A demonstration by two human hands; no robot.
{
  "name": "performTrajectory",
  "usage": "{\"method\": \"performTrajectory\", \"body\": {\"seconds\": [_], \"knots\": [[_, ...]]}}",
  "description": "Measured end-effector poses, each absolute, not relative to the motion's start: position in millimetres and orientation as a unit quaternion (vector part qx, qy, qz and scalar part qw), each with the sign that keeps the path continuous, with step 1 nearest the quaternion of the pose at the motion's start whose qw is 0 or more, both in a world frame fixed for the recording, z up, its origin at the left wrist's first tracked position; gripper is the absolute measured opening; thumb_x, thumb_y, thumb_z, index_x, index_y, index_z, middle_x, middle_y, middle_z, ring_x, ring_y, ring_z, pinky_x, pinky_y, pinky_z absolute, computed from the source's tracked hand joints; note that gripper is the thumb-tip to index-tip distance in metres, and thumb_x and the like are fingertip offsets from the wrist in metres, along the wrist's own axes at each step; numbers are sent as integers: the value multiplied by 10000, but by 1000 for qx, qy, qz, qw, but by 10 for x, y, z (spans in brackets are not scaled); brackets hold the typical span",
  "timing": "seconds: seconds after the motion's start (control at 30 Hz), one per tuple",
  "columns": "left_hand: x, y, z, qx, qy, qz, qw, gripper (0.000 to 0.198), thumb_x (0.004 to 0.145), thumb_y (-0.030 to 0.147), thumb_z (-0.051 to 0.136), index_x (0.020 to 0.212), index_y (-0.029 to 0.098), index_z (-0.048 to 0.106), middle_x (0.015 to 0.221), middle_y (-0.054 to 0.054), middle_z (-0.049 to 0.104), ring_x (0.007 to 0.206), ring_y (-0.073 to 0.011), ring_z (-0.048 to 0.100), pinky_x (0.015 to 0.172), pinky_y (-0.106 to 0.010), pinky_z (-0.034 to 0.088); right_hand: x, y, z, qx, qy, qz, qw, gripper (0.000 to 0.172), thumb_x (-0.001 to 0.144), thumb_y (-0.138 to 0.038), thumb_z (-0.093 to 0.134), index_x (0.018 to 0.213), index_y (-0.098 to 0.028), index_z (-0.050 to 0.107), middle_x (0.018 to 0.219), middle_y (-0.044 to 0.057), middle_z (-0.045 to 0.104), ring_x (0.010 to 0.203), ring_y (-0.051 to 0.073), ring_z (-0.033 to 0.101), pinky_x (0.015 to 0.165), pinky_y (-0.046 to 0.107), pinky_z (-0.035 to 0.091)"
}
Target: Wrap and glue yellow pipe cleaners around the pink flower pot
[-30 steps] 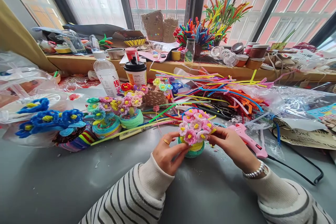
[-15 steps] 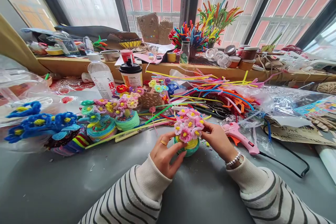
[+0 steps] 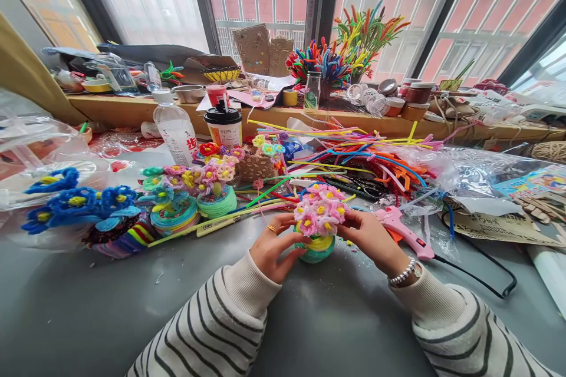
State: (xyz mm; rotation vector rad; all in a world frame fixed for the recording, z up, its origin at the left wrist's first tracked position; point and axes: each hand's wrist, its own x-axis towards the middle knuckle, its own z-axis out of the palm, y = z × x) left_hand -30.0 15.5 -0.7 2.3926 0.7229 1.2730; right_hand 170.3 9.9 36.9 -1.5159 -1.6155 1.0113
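Flanking pink flower bunch (image 3: 322, 209) from L and R

Framing blooms in green-and-yellow pot (image 3: 319, 250), upright on grey bench (image 3: 345, 330), approx. center. Placing L hand (image 3: 275, 248) at left side of pot – grip spread, thumb and forefinger apart, other fingers curved toward lower petals. Reaching right edge of blooms w/ R hand (image 3: 374, 240) – fingertips partly hidden behind petals, so can't tell whether pinching a petal or just resting there. Wearing gold ring (image 3: 271, 228) on L, silver bead bracelet (image 3: 404, 274) on R wrist, striped sleeves (image 3: 221, 318) on both arms. Seeing pink glue gun (image 3: 413, 238) just beyond R hand, w/ black cord (image 3: 475, 283) on bench; heap of multicolored pipe cleaners (image 3: 375, 156) behind pot; blue flowers (image 3: 79, 203) far left, near other potted blooms; water bottle (image 3: 174, 132) next to black-lidded cup (image 3: 223, 126), both in front of cluttered windowsill (image 3: 274, 113).
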Motion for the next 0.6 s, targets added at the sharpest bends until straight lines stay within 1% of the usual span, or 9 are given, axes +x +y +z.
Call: {"method": "performTrajectory", "body": {"seconds": [0.1, 0.2, 0.33, 0.47, 0.6], "knots": [[-305, 165, -19, 837, 254, 452, 172, 236, 721, 163, 511, 952, 193, 547, 1080, -97, 410, 1027, -205, 446, 845, -351, 450, 1707, 90, 355, -584, -620, 389, 352, 234, 633, -346, 547, 716, -129, 578, 661, 11, 587, 606, 122, 488, 546, 244, 384], [-297, 149, -14, 837, 253, 458, 163, 257, 718, 166, 511, 971, 196, 542, 1084, -101, 424, 1020, -214, 456, 828, -358, 457, 1706, 94, 344, -578, -617, 397, 357, 221, 631, -331, 550, 727, -135, 577, 683, 14, 593, 641, 134, 506, 570, 250, 396], [-326, 118, 49, 837, 259, 462, 140, 274, 708, 152, 515, 980, 175, 529, 1055, -109, 462, 977, -202, 482, 802, -348, 466, 1705, 77, 334, -575, -610, 398, 371, 244, 629, -363, 555, 736, -146, 585, 679, 14, 596, 657, 144, 517, 584, 258, 405], [-375, 91, 111, 843, 280, 452, 74, 253, 713, 113, 505, 958, 164, 542, 972, -95, 532, 908, -170, 524, 768, -304, 477, 1691, 43, 322, -582, -590, 407, 385, 281, 632, -403, 553, 746, -148, 576, 674, 15, 583, 602, 120, 488, 542, 244, 387], [-357, 76, 120, 857, 260, 444, -20, 255, 702, 98, 522, 954, 137, 542, 937, -101, 576, 882, -166, 544, 763, -286, 480, 1666, 27, 302, -564, -565, 434, 419, 287, 622, -415, 567, 745, -156, 557, 669, 3, 561, 621, 117, 482, 565, 243, 381]]}}
